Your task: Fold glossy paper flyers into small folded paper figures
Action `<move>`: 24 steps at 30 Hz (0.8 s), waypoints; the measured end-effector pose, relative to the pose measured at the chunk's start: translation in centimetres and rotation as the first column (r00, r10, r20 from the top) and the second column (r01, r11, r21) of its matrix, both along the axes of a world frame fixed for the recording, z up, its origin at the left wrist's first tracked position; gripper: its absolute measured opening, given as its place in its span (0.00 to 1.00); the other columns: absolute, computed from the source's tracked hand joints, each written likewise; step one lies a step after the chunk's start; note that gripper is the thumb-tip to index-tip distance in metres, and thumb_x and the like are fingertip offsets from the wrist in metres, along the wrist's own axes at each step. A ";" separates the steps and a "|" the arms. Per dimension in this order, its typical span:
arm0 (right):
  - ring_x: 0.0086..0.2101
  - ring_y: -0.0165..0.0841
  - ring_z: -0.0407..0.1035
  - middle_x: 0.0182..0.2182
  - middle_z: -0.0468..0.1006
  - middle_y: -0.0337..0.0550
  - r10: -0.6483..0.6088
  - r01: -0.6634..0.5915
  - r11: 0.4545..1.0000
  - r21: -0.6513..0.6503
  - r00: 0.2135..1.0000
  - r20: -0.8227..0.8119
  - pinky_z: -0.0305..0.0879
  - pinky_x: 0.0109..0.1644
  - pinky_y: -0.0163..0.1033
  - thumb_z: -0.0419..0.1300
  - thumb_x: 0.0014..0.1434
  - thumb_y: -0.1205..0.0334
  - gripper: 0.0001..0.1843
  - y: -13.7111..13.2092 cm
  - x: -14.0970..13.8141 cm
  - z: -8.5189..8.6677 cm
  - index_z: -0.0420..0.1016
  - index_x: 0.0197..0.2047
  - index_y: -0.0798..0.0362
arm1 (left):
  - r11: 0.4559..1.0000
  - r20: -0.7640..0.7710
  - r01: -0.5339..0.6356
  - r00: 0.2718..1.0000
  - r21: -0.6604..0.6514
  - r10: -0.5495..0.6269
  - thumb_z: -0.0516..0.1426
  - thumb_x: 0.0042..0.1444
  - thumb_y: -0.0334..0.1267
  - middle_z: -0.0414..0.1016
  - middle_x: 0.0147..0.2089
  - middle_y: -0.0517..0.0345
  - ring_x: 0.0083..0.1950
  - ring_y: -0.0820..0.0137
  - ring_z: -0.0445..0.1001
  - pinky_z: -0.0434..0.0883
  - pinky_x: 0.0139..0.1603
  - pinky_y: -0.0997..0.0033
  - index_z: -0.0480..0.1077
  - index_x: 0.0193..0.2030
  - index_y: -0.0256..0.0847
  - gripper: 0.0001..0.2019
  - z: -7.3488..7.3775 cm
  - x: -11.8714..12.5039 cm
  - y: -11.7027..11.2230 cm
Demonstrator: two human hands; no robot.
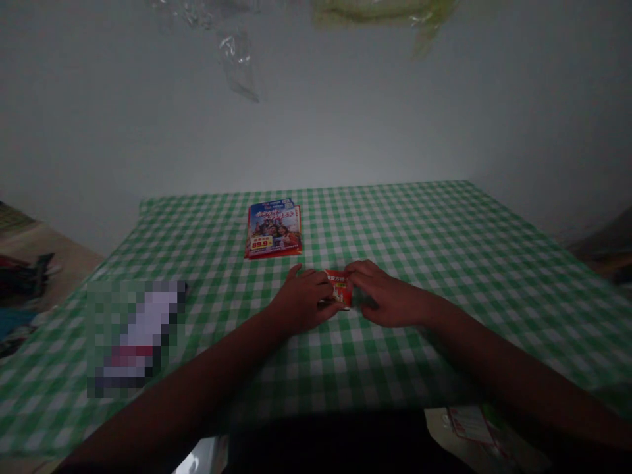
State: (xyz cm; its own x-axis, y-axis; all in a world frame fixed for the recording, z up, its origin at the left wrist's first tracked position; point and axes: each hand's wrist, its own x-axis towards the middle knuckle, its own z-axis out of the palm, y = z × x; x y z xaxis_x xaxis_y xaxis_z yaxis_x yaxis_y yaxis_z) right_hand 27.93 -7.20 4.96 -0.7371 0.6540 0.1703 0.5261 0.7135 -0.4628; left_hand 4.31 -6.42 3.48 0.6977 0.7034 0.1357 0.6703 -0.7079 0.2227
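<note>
A small red printed packet (340,288) stands between my two hands on the checked cloth, partly hidden by my fingers. My left hand (301,299) pinches its left side, and my right hand (388,293) grips its right side. Farther up the table, well beyond my fingertips, lies a flat red and blue printed pack (273,228) with a yellow price label. Neither hand touches it.
A green and white gingham tablecloth (395,263) covers the table, which stands against a pale wall (316,118). A pixelated object (135,336) lies at the left. Clear plastic (237,66) hangs at the top, and papers (471,424) lie below the near edge.
</note>
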 end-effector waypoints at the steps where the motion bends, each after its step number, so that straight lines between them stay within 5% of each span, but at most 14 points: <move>1: 0.51 0.44 0.64 0.50 0.71 0.50 -0.032 0.032 0.999 0.000 0.999 0.020 0.63 0.54 0.51 0.57 0.51 0.70 0.28 -0.1 -0.1 0.2 0.66 0.57 0.51 | 1.000 0.007 -0.004 1.000 0.005 0.004 0.58 0.62 0.49 0.75 0.47 0.56 0.51 0.61 0.71 0.54 0.64 0.44 0.76 0.42 0.46 0.11 -0.1 0.1 0.0; 5: 0.31 0.36 0.67 0.29 0.74 0.41 -0.205 0.216 0.975 -0.043 0.962 0.180 0.60 0.33 0.40 0.60 0.56 0.59 0.04 -0.8 -0.5 0.6 0.72 0.34 0.50 | 0.999 0.035 -0.033 0.999 0.020 0.032 0.60 0.60 0.50 0.75 0.43 0.57 0.49 0.61 0.71 0.58 0.61 0.49 0.76 0.38 0.45 0.12 -0.2 0.3 -0.2; 8: 0.26 0.33 0.65 0.23 0.73 0.40 -0.244 0.268 0.961 -0.064 0.937 0.249 0.53 0.28 0.39 0.59 0.60 0.52 0.15 -1.1 -0.9 0.2 0.71 0.26 0.51 | 0.994 0.032 -0.085 0.996 0.064 0.083 0.59 0.61 0.51 0.74 0.41 0.55 0.46 0.62 0.70 0.62 0.56 0.53 0.76 0.36 0.44 0.14 -0.2 0.4 -0.5; 17: 0.25 0.31 0.68 0.25 0.77 0.38 -0.277 0.293 0.922 -0.252 0.956 0.098 0.58 0.29 0.36 0.58 0.55 0.68 0.05 -1.2 -1.7 -0.4 0.75 0.34 0.52 | 0.965 -0.077 -0.222 0.969 0.137 0.234 0.54 0.63 0.54 0.73 0.44 0.47 0.45 0.57 0.71 0.70 0.45 0.56 0.74 0.41 0.39 0.19 0.4 0.8 -1.6; 24: 0.28 0.32 0.69 0.28 0.78 0.40 -0.359 0.352 0.900 -0.257 0.933 0.017 0.60 0.31 0.37 0.58 0.57 0.66 0.05 -1.0 -2.0 -1.0 0.76 0.33 0.52 | 0.971 -0.111 -0.229 0.965 0.069 0.236 0.56 0.62 0.53 0.72 0.47 0.42 0.49 0.53 0.71 0.72 0.48 0.51 0.73 0.48 0.36 0.21 0.8 1.0 -2.5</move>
State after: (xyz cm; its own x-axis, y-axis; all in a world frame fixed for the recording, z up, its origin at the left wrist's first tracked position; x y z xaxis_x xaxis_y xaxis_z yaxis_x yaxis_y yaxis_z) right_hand 25.97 -8.23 3.92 -0.4448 0.8955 -0.0160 0.7061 0.3396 -0.6214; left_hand 5.34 -8.94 4.30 0.5293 0.8419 0.1056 0.8370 -0.5384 0.0974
